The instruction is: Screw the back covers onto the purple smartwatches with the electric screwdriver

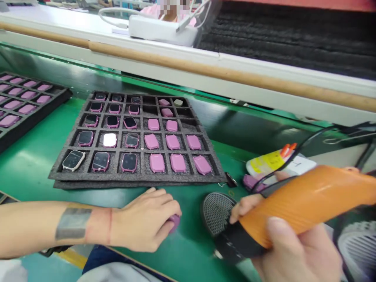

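Note:
My left hand (147, 223) is closed around a small purple piece, probably a watch body (175, 223); most of it is hidden by the fingers. It is held just in front of a dark foam tray (96, 182). Smartwatch bodies (100, 161) with dark screens fill the tray's left columns. Purple watch-shaped pieces (157, 163) occupy many right-hand compartments. My right hand (296, 246) grips an orange-and-black hand-held tool (311, 199). Beside the tool's black end is a round dark grille (216, 209); I cannot tell whether they are joined.
Another foam tray (32, 117) of purple pieces lies at the far left. A black binder clip (230, 180) sits near the main tray's right corner. Behind the tool lie a yellow-and-white item (264, 162) and a black cable (305, 145). A wooden-edged shelf (164, 58) crosses the back.

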Demonstrator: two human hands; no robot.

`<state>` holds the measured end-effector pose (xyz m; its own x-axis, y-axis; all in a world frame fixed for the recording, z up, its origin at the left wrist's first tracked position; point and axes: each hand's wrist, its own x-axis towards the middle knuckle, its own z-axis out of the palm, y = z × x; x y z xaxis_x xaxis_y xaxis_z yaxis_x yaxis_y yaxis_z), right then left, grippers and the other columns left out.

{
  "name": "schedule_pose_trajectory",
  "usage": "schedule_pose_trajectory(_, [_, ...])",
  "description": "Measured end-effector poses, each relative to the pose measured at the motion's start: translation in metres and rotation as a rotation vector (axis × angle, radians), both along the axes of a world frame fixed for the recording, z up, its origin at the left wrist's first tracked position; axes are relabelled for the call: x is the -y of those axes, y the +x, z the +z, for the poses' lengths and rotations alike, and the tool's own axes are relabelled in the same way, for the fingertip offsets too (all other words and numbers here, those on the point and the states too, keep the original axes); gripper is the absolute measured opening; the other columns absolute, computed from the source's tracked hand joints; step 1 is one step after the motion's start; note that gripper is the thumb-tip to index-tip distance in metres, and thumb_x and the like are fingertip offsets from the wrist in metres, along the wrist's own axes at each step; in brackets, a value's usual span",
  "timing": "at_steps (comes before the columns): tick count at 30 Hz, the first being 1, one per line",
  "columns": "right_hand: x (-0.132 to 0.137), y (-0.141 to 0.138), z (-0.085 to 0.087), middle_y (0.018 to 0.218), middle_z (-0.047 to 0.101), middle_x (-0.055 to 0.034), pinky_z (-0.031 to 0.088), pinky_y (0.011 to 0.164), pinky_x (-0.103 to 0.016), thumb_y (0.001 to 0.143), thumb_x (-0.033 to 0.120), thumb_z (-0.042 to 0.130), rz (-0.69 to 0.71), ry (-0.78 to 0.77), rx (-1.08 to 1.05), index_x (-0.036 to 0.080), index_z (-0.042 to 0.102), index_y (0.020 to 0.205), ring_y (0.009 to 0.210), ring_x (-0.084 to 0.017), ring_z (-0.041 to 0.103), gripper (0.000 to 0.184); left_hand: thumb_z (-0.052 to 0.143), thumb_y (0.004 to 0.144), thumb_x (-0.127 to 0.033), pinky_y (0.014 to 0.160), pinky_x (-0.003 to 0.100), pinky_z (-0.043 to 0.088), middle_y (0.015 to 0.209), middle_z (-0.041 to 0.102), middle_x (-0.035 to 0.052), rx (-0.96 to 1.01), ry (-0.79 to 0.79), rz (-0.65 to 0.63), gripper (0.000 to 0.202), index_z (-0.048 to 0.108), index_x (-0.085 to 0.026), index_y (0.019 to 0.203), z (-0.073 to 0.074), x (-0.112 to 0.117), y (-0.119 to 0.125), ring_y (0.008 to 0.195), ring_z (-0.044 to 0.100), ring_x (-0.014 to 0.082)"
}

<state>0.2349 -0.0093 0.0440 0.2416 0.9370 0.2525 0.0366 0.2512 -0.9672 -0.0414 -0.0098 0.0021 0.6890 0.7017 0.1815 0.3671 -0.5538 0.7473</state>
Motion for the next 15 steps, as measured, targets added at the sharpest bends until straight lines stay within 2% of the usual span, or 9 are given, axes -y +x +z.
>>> schedule_pose_trajectory(1, [0.002, 0.000, 0.007, 0.083, 0.076, -0.0038, 0.064, 0.053, -0.032, 0.103, 0.049, 0.092, -0.025, 0.008, -0.023, 0.031, 0.072, 0.117, 0.063, -0.024, 0.069, 0.031, 0.065, 0.109, -0.020, 0.095, 0.046, 0.063, 0.112, 0.077, 0.0095, -0.016, 0.025, 0.019, 0.003, 0.067, -0.021, 0.111, -0.008, -0.003, 0.004, 0.099, 0.069, 0.0275])
schedule_pose_trajectory(3, [0.009, -0.001, 0.018, 0.075, 0.071, -0.0014, 0.058, 0.047, -0.029, 0.103, 0.048, 0.089, -0.045, 0.000, -0.053, 0.033, 0.069, 0.124, 0.056, -0.023, 0.062, 0.032, 0.061, 0.111, -0.022, 0.095, 0.051, 0.062, 0.123, 0.075, 0.0159, -0.019, 0.067, 0.040, 0.013, 0.071, -0.018, 0.119, -0.016, -0.005, 0.008, 0.104, 0.067, 0.0312])
schedule_pose_trajectory(6, [0.026, -0.005, 0.021, 0.068, 0.067, -0.0004, 0.050, 0.039, -0.027, 0.098, 0.055, 0.091, -0.039, -0.029, -0.086, 0.031, 0.068, 0.115, 0.048, -0.021, 0.056, 0.037, 0.057, 0.115, -0.021, 0.100, 0.052, 0.063, 0.137, 0.074, 0.0186, 0.063, 0.103, 0.024, 0.029, 0.071, -0.016, 0.139, -0.015, -0.002, 0.003, 0.112, 0.068, 0.0319])
schedule_pose_trajectory(8, [0.039, -0.015, 0.013, 0.068, 0.067, 0.0007, 0.048, 0.038, -0.026, 0.100, 0.056, 0.087, -0.030, -0.034, -0.106, 0.031, 0.068, 0.116, 0.046, -0.020, 0.055, 0.035, 0.060, 0.117, -0.027, 0.102, 0.050, 0.064, 0.133, 0.076, 0.0158, 0.148, 0.101, 0.004, 0.028, 0.070, -0.017, 0.141, -0.008, 0.003, -0.003, 0.113, 0.070, 0.0305])
schedule_pose_trajectory(10, [0.050, -0.031, -0.001, 0.072, 0.067, 0.0020, 0.049, 0.042, -0.025, 0.109, 0.054, 0.078, -0.007, -0.037, -0.134, 0.033, 0.068, 0.126, 0.050, -0.019, 0.056, 0.029, 0.064, 0.121, -0.039, 0.100, 0.045, 0.066, 0.125, 0.079, 0.0120, 0.223, 0.063, -0.001, 0.027, 0.070, -0.019, 0.138, 0.000, 0.012, -0.007, 0.109, 0.073, 0.0281])
schedule_pose_trajectory(13, [0.058, -0.066, -0.018, 0.079, 0.066, 0.0026, 0.047, 0.047, -0.023, 0.119, 0.053, 0.067, 0.080, 0.013, -0.147, 0.036, 0.065, 0.139, 0.055, -0.017, 0.054, 0.025, 0.061, 0.125, -0.060, 0.094, 0.035, 0.070, 0.118, 0.084, 0.0087, 0.283, -0.076, -0.009, 0.043, 0.070, -0.022, 0.142, 0.002, 0.040, -0.004, 0.104, 0.082, 0.0241])
schedule_pose_trajectory(15, [0.056, -0.087, -0.020, 0.086, 0.067, 0.0025, 0.047, 0.048, -0.024, 0.122, 0.060, 0.064, 0.141, 0.086, -0.113, 0.041, 0.051, 0.165, 0.058, -0.016, 0.055, 0.048, 0.063, 0.122, -0.070, 0.092, 0.032, 0.072, 0.119, 0.087, 0.0089, 0.343, -0.255, 0.000, 0.054, 0.074, -0.023, 0.147, -0.007, 0.066, 0.001, 0.103, 0.086, 0.0243])
